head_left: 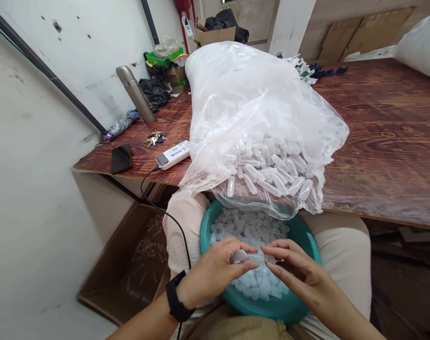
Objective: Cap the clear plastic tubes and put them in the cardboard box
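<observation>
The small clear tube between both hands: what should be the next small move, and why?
Probably press the two ends together until they seat. The left hand and right hand both pinch the small clear tube by its ends, level, above the teal basin of white caps on the lap. Whether a cap is already fitted cannot be seen.

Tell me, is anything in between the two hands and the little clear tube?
Nothing visible. The left hand and right hand both pinch the little clear tube directly, just above the teal bowl of small caps.
</observation>
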A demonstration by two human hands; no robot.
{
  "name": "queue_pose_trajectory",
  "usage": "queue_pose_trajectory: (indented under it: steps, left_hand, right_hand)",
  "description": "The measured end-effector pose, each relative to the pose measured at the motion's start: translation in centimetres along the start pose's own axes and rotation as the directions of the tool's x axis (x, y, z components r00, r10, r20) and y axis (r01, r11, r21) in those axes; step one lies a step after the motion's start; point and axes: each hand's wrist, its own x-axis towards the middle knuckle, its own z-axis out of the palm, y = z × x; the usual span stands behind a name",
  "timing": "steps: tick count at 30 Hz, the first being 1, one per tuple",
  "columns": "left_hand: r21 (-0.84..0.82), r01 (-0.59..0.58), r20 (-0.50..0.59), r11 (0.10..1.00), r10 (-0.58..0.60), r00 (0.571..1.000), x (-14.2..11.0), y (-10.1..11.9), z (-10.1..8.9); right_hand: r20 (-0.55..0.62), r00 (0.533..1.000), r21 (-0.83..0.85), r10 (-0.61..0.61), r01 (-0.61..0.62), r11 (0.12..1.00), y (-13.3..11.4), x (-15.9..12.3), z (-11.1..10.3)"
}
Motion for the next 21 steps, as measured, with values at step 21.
queue_pose_trajectory:
  steps: [21]
  left_hand:
    - [-0.135, 0.154, 0.074, 0.979, -0.145, 0.987, -0.9, 0.4, 1.0]
  right_hand:
    - [0.031, 0.981, -0.314, -0.19, 0.19, 0.93, 0.7, -1.6, -1.0]
